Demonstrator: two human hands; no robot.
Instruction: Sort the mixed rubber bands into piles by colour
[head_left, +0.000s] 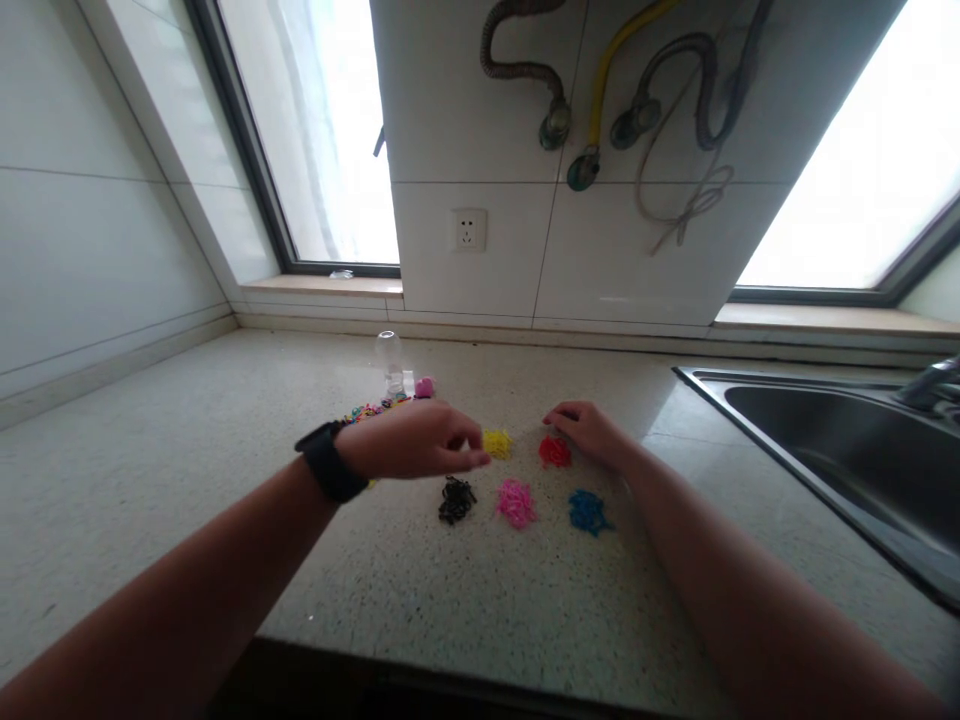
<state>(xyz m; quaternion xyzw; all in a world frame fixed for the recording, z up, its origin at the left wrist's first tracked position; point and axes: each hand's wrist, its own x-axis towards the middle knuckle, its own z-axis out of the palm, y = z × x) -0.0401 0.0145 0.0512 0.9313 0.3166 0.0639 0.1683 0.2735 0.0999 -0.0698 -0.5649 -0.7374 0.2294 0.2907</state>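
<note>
Small heaps of tiny rubber bands lie sorted by colour on the speckled counter (187, 480): yellow (496, 442), red (554, 452), black (456, 499), pink (515, 502) and blue (588, 512). My left hand (412, 440), with a black watch on its wrist, hovers beside the yellow heap with fingertips pinched together; what they hold is too small to name. My right hand (590, 430) rests curled on the counter, its fingers touching the red heap. A mixed multicoloured heap (365, 411) lies behind my left wrist.
A clear upturned bottle (389, 362) and a pink lid (424, 387) stand behind the mixed heap. A steel sink (840, 450) with a tap is set in the counter at the right. Tiled wall, socket, hoses and windows are behind.
</note>
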